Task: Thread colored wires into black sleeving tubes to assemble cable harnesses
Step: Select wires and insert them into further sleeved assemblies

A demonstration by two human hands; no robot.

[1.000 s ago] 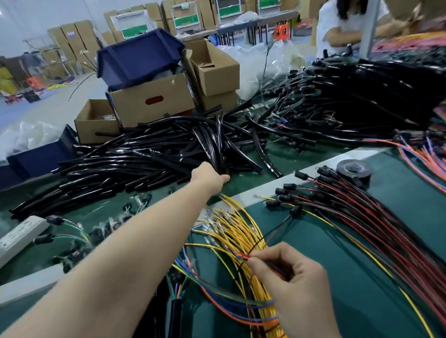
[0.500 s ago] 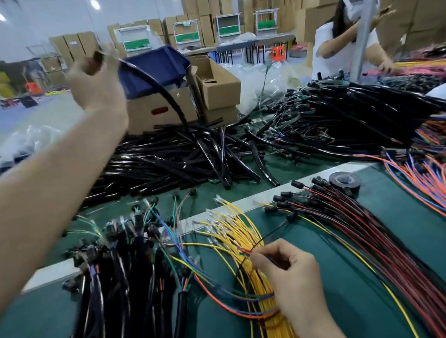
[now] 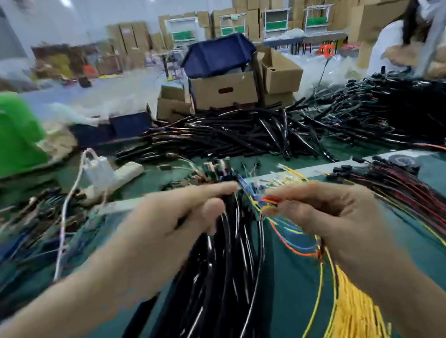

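My left hand (image 3: 175,224) pinches a black sleeving tube (image 3: 230,215) between thumb and forefinger, its end pointing right. My right hand (image 3: 329,212) pinches the tips of a few colored wires (image 3: 268,201), orange, blue and yellow, close to the tube's end. Those wires loop down to a yellow wire bundle (image 3: 349,315) at the lower right. Finished black harnesses (image 3: 211,295) lie under my hands on the green mat. A heap of loose black tubes (image 3: 240,133) lies farther back. The frame is motion-blurred.
Red and black wires with connectors (image 3: 413,194) fan out on the right, next to a roll of black tape (image 3: 405,160). A white power strip (image 3: 114,175) lies left. Cardboard boxes (image 3: 224,91) and a blue bin stand behind. A person (image 3: 407,36) works at the far right.
My left hand came down from high at the back with a black tube and now holds it in front of me. My right hand lifted its wires up to meet the tube's end.
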